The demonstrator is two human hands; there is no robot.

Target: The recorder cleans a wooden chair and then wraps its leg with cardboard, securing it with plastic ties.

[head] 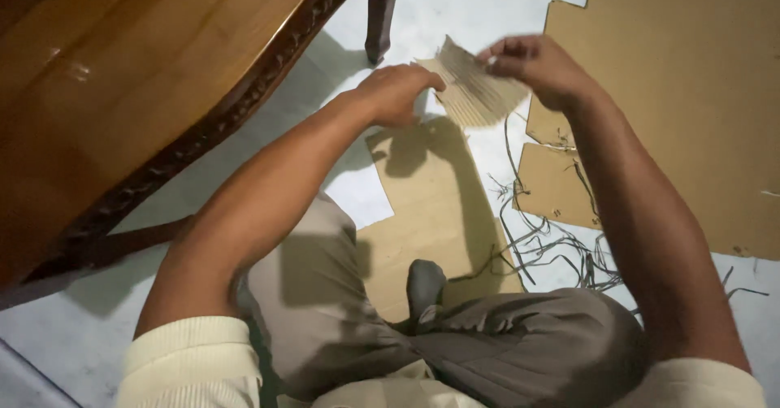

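Your left hand [396, 93] pinches the near edge of a ribbed cardboard piece [474, 91], and your right hand [537, 67] is clamped on its upper corner; the piece hangs in the air above the floor [455, 10]. Keep both grips close to the peel line and pull evenly, so the layer comes away whole over the cardboard sheet [431, 205] and loose strips [552, 245].

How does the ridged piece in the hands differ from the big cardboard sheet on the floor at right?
The ridged piece is small and held in the air between the left hand and right hand; the big sheet is far larger and lies flat on the floor. The ridged piece shows pale corrugated lines; the big sheet has a smooth brown face. Both look like cardboard.
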